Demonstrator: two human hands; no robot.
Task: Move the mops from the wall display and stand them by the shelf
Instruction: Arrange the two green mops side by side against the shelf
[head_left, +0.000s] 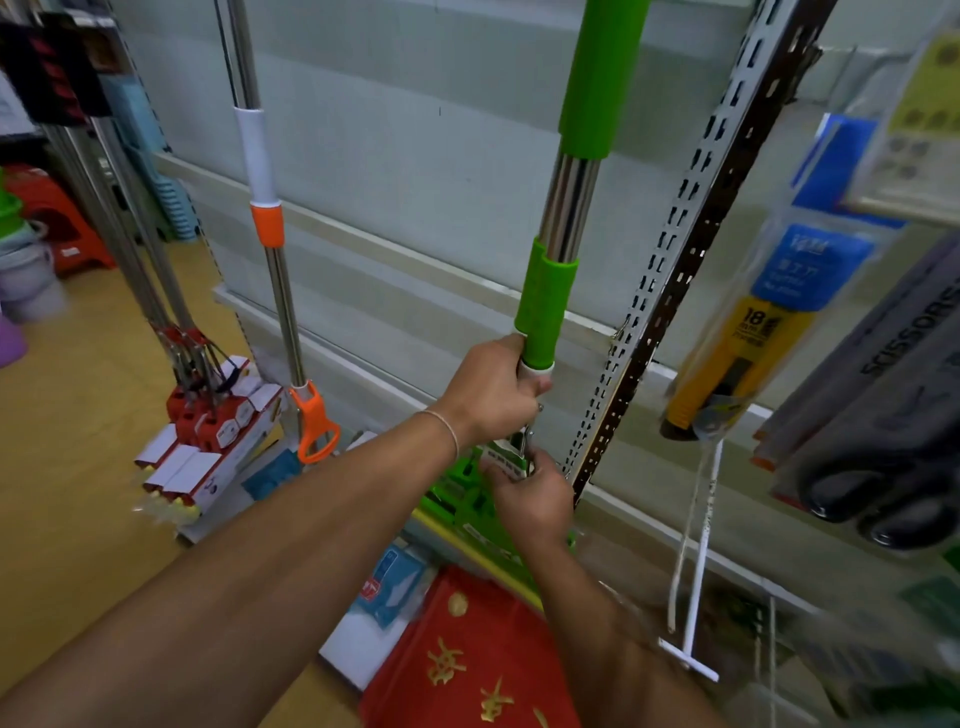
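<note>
I see the green mop (571, 202) upright against the wall, chrome pole with green sleeves. Left of it stands the orange-collared mop (272, 260), also upright.

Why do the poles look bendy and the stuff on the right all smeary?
Head view: the wide lens bows the green mop pole and the slotted shelf upright; the hanging scissors pack is smeared; light glints on the pole's chrome; both hands stay sharp.

We look from a single head-worn camera, forward and down along both forearms toward the wall panel (415, 156). The wide lens bends the slotted upright (691, 249) and sits close to it. The floor (78, 467) shows lower left.
</note>
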